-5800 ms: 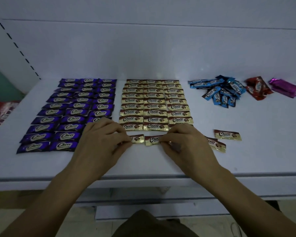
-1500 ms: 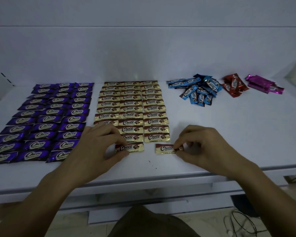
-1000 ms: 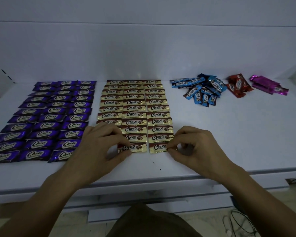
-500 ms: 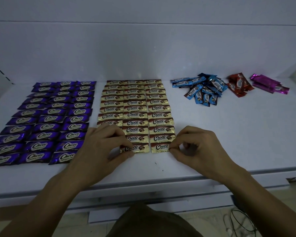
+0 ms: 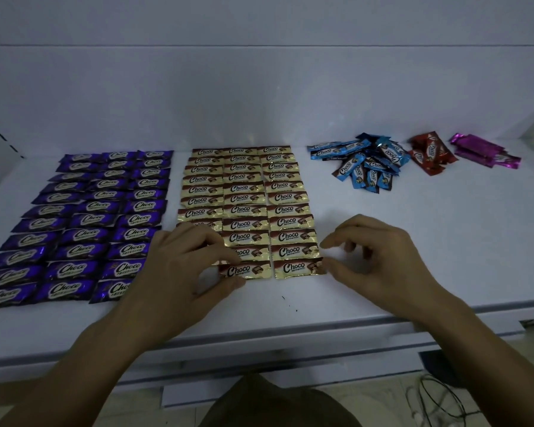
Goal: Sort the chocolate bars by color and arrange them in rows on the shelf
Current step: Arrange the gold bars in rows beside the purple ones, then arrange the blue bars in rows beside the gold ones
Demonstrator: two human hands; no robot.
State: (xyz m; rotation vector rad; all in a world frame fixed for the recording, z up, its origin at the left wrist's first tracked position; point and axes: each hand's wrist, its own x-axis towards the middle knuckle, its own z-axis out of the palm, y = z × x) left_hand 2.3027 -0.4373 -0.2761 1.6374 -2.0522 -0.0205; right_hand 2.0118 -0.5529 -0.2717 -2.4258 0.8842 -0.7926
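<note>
On the white shelf [image 5: 413,257], purple bars [image 5: 84,220] lie in three tidy columns at the left. Gold bars [image 5: 244,195] fill three columns in the middle. My left hand [image 5: 179,272] covers the front of the left gold column. It pinches the left end of the front gold bar of the middle column [image 5: 247,270] between thumb and forefinger. My right hand [image 5: 379,260] sits just right of the front gold bar of the right column [image 5: 296,267]. Its forefinger is lifted off, and the thumb tip is at the wrapper's right end.
Loose heaps lie at the back right: blue bars [image 5: 364,163], red bars [image 5: 430,152] and magenta bars [image 5: 484,149]. The shelf's front edge [image 5: 290,331] runs just under my wrists. Cables [image 5: 438,402] lie on the floor at the lower right.
My right hand slid a gold bar left and back into the front of the right gold column, then spread its fingers off it. My left hand stayed on the neighbouring gold bar.
</note>
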